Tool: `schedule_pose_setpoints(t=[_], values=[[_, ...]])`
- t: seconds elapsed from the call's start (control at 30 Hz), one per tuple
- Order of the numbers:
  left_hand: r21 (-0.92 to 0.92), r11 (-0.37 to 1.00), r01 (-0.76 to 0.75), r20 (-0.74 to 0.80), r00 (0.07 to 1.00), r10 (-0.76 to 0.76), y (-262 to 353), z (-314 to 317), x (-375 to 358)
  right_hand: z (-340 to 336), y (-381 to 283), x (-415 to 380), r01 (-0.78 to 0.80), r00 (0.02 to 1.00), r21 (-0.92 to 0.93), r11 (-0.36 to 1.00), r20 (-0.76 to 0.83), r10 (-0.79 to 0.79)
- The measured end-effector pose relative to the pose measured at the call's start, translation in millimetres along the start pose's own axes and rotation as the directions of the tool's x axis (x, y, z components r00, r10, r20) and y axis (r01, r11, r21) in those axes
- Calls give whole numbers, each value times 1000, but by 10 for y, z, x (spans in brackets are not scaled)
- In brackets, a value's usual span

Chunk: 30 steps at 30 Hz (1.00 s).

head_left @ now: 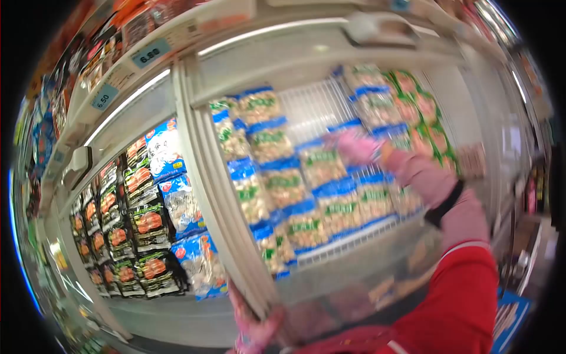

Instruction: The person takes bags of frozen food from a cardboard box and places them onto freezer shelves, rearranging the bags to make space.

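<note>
My right hand (355, 146), in pink and blurred by motion, reaches into the open-topped freezer. It is at the blue upper edge of a clear bag of pale frozen pieces (322, 162) with a green label. Whether its fingers grip that bag cannot be told. Similar blue-edged bags (341, 210) lie in rows around it. At the bottom, my left hand (256, 327), also pink, straddles the near end of the freezer's pale divider (221, 194), its fingers closed around it.
Left of the divider lie black food packets (147, 227) and blue-and-white bags (180, 203). A white wire rack (315, 109) shows behind the blue-edged bags. Green-edged packets (425, 106) line the right side. A shelf with price tags (150, 54) runs above the freezer.
</note>
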<state>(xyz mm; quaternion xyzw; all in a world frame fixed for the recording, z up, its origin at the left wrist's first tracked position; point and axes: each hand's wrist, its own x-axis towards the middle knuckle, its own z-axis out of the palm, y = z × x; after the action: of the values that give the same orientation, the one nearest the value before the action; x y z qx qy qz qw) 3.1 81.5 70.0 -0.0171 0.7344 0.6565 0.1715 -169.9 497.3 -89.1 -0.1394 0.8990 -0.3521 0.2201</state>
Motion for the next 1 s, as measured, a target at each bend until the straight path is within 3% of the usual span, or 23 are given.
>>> schedule_pose_setpoints(t=[0.03,0.07,0.1,0.13,0.2,0.23,0.3,0.37,0.4,0.47,0.5,0.53,0.57,0.6,0.67,0.7,0.73,0.77,0.83,0.87,0.93,0.97,1.0], values=[[256,966,28,12,999,-32,-99,-100,-18,-237,-143,-391,-154,982,288,945,-64,180],[403,914,-52,12,999,52,-95,-111,-5,-223,-486,-747,-103,989,-38,994,-110,98],[536,833,-136,30,989,142,-76,-94,20,-777,-742,-1407,228,913,161,960,-377,-154],[503,847,-171,27,983,182,-81,-69,56,-866,-1061,-1931,128,809,-154,980,-555,-193],[351,917,-191,2,979,203,-154,-85,106,-646,-1584,-2782,-68,378,-104,992,-923,-71],[226,960,-165,-21,984,175,-207,-81,134,-427,-1707,-3196,-143,348,-76,987,-937,-22],[-10,1000,16,40,999,-16,-76,-63,142,165,-2030,-4098,-156,-191,173,973,-971,142],[36,998,-60,60,997,58,-33,-20,161,1114,-2117,-4781,-258,-451,405,877,-853,261],[37,994,-102,87,991,99,-120,-96,223,1782,-2067,-5180,-335,-469,496,801,-825,315],[39,990,-132,137,983,126,-213,-148,356,3055,-2194,-5488,-357,-490,760,543,-648,584],[50,992,-118,172,979,108,-184,-161,398,3717,-2284,-5542,-208,-534,853,478,-509,675],[84,988,-131,194,975,113,-180,-201,422,4470,-2306,-5686,-246,-559,912,328,-410,721],[107,983,-147,207,971,122,-200,-237,442,5136,-2401,-5809,-431,-536,889,157,-392,747],[143,972,-187,179,971,160,-246,-265,507,5684,-2537,-5836,-378,-566,926,9,-239,789],[276,926,-259,110,965,237,-210,-141,419,6643,-2757,-5837,-156,-539,980,-127,23,842],[610,688,-393,156,911,382,-289,-243,569,6925,-2903,-5818,-179,-543,967,-184,59,837],[772,313,-553,356,785,506,-239,-206,367,7154,-3012,-5789,-200,-544,949,-242,98,833],[785,-122,-607,568,629,530,-185,-123,90,7318,-3054,-5812,-175,-556,951,-254,118,823],[607,-150,-780,741,488,461,-225,67,-290,7540,-3018,-5836,-327,-509,864,-383,181,842],[524,-172,-834,833,460,308,-191,149,-419,7646,-2943,-5885,-313,-506,867,-388,194,841],[599,-136,-789,798,574,181,-255,159,-479,7815,-2675,-6088,-401,-350,889,-221,74,934],[665,-137,-734,746,648,154,-323,179,-444,7859,-2520,-6202,-393,-343,892,-222,81,936],[667,-148,-730,745,650,152,-401,248,-459,7852,-2358,-6324,-605,-224,792,-75,-80,971]])
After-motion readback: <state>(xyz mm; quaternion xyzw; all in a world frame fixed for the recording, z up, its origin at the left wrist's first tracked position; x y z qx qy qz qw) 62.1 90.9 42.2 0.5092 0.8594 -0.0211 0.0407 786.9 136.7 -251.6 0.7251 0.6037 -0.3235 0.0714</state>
